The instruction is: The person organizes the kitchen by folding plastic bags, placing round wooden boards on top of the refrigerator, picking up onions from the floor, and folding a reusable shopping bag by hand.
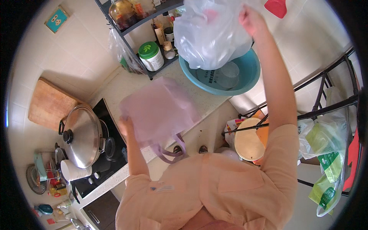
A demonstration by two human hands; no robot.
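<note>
A pale purple fabric bag (158, 115) lies over the worktop's front edge, its handles hanging toward me; it is slightly blurred. At its left edge my left hand (125, 126) grips the fabric. Raised at the top, my right hand (253, 21) is closed at the side of a translucent white plastic bag (211, 37) with something pink faintly showing in it. That plastic bag hangs above a blue plastic basin (230, 92) and hides its far side. Inside the basin I see dark printed writing and a round, clear shape.
A black shelf (143, 18) bears bottles and a green-lidded tub (151, 56). To the left, a lidded steel wok (83, 138) stands on the black hob before a wooden cutting board (51, 103). On the right, a black metal rack (322, 109) holds plastic bags near a round cream lid (248, 139).
</note>
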